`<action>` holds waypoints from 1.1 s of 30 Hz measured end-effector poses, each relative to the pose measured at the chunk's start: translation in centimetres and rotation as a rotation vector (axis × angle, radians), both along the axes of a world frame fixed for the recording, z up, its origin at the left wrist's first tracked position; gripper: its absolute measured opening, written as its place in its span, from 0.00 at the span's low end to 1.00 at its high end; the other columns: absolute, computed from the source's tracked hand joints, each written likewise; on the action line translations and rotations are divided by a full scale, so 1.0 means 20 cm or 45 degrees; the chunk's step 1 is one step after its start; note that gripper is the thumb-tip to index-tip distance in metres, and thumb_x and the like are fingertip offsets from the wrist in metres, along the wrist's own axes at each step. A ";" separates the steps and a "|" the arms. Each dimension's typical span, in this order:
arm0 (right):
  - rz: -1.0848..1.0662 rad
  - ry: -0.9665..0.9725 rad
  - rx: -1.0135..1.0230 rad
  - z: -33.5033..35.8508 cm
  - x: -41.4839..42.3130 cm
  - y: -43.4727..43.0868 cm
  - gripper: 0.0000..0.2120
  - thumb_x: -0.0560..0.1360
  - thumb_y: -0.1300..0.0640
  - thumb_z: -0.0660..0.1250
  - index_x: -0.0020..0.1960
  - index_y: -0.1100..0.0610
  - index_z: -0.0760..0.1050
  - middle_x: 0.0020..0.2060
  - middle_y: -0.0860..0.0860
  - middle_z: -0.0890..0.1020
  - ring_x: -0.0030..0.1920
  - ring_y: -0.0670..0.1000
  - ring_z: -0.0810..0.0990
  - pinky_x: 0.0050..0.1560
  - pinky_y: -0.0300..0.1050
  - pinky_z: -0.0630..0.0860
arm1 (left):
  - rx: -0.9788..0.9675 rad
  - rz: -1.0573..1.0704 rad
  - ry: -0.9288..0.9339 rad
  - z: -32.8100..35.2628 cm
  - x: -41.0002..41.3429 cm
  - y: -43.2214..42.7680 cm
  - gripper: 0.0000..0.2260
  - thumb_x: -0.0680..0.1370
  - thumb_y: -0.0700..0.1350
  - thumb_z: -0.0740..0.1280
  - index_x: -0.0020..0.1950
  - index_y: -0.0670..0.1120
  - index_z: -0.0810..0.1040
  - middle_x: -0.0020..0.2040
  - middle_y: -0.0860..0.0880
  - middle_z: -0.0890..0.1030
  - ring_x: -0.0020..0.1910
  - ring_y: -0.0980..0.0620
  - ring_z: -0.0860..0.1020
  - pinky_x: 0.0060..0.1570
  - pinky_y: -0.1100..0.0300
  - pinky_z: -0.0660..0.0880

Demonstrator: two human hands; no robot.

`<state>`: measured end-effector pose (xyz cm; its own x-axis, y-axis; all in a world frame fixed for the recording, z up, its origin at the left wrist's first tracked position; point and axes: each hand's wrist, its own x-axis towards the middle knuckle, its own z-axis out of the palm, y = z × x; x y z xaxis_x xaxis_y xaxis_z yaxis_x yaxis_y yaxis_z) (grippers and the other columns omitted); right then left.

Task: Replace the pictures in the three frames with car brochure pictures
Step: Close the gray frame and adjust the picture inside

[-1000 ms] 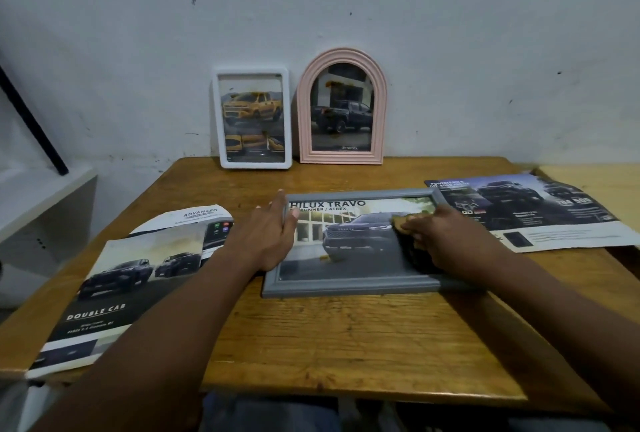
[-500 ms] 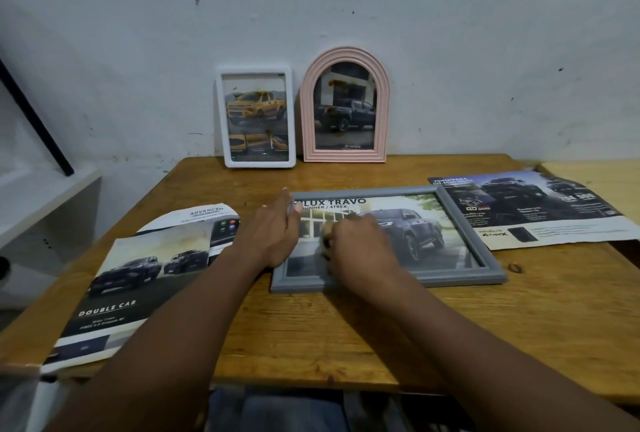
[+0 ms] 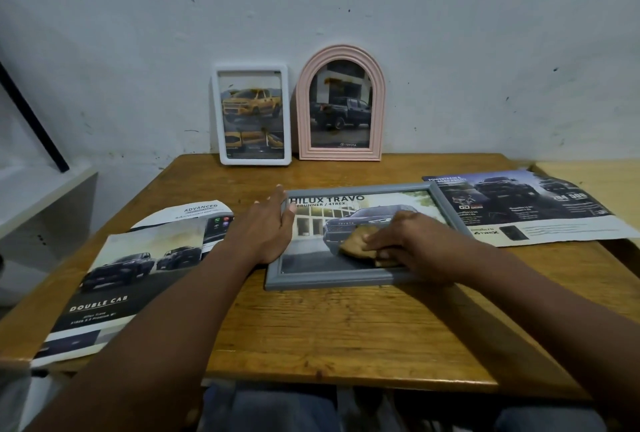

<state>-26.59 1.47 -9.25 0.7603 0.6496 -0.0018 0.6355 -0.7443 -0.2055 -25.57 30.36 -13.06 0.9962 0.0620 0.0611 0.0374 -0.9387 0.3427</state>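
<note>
Hands meet on the grey frame, which lies flat at the middle of the wooden table with a Hilux Travo truck picture in it. The left hand rests with straight fingers on its left edge, while the right hand holds a tan cloth against the picture with bent fingers. In the upper middle a white frame and a pink arched frame stand against the wall, each showing a pickup; a folded brochure lies at lower left and a brochure sheet at right.

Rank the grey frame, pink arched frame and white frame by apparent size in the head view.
1. grey frame, though nearest the camera.
2. pink arched frame.
3. white frame, only slightly smaller than the pink one.
</note>
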 end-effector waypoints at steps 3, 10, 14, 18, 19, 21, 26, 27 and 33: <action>-0.183 -0.038 -0.035 0.01 -0.01 -0.20 0.15 0.79 0.53 0.65 0.64 0.45 0.79 0.56 0.53 0.79 0.56 0.53 0.76 0.52 0.41 0.70 | 0.013 -0.001 0.005 0.01 0.00 -0.01 0.30 0.84 0.62 0.45 0.83 0.50 0.52 0.80 0.44 0.64 0.78 0.38 0.61 0.73 0.41 0.61; -0.660 -0.396 0.058 -0.10 -0.18 -0.04 0.08 0.78 0.61 0.62 0.52 0.54 0.78 0.46 0.55 0.81 0.51 0.57 0.75 0.44 0.47 0.70 | -0.008 0.001 0.003 0.01 0.00 -0.01 0.30 0.84 0.63 0.46 0.83 0.50 0.53 0.79 0.43 0.65 0.76 0.39 0.65 0.72 0.42 0.63; -0.601 -0.345 0.249 -0.09 -0.22 0.21 0.08 0.78 0.61 0.62 0.51 0.55 0.79 0.48 0.55 0.82 0.53 0.57 0.74 0.51 0.50 0.72 | -0.018 -0.003 -0.018 0.01 -0.02 -0.02 0.30 0.84 0.62 0.46 0.83 0.49 0.54 0.79 0.43 0.66 0.76 0.40 0.65 0.72 0.42 0.63; -0.295 -0.219 0.366 -0.10 -0.31 0.49 0.07 0.79 0.58 0.63 0.54 0.53 0.79 0.52 0.52 0.80 0.57 0.55 0.69 0.56 0.51 0.70 | -0.055 0.006 -0.038 0.02 -0.03 -0.03 0.27 0.86 0.59 0.46 0.83 0.49 0.55 0.78 0.42 0.67 0.75 0.40 0.66 0.71 0.43 0.63; -0.229 -0.233 0.353 -0.10 -0.32 0.53 0.08 0.78 0.58 0.63 0.54 0.53 0.79 0.53 0.52 0.80 0.55 0.53 0.68 0.55 0.50 0.69 | -0.062 0.012 -0.044 0.02 -0.04 -0.04 0.26 0.86 0.58 0.46 0.82 0.48 0.56 0.77 0.41 0.68 0.75 0.39 0.66 0.71 0.44 0.63; -0.109 -0.216 0.337 -0.11 -0.31 0.57 0.08 0.78 0.59 0.64 0.54 0.52 0.79 0.51 0.50 0.79 0.52 0.51 0.66 0.55 0.50 0.69 | -0.076 0.019 -0.050 0.03 -0.04 -0.04 0.25 0.86 0.56 0.47 0.82 0.48 0.57 0.76 0.41 0.69 0.74 0.39 0.67 0.70 0.46 0.64; 0.161 0.019 0.446 -0.09 -0.23 0.40 0.13 0.81 0.56 0.62 0.61 0.51 0.80 0.52 0.51 0.80 0.54 0.49 0.70 0.54 0.50 0.69 | -0.085 0.014 -0.058 0.03 -0.04 -0.03 0.25 0.86 0.56 0.47 0.81 0.48 0.57 0.75 0.39 0.70 0.73 0.37 0.67 0.69 0.45 0.64; 0.180 0.047 0.407 -0.08 -0.21 0.34 0.14 0.81 0.54 0.61 0.64 0.50 0.79 0.54 0.50 0.80 0.55 0.48 0.70 0.55 0.50 0.70 | -0.077 0.012 -0.048 0.03 -0.04 -0.03 0.25 0.86 0.57 0.47 0.81 0.49 0.57 0.76 0.39 0.70 0.73 0.38 0.67 0.69 0.44 0.64; 0.022 0.054 0.232 -0.05 -0.10 -0.08 0.15 0.81 0.44 0.59 0.62 0.46 0.79 0.52 0.46 0.78 0.53 0.44 0.73 0.53 0.47 0.72 | -0.061 0.009 -0.032 0.02 -0.03 -0.02 0.25 0.86 0.57 0.48 0.82 0.50 0.57 0.77 0.42 0.69 0.74 0.39 0.67 0.70 0.44 0.64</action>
<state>-28.67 -0.10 -10.19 0.7505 0.6553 0.0852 0.6359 -0.6812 -0.3628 -26.12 29.93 -12.63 0.9940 0.0723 0.0825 0.0348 -0.9209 0.3881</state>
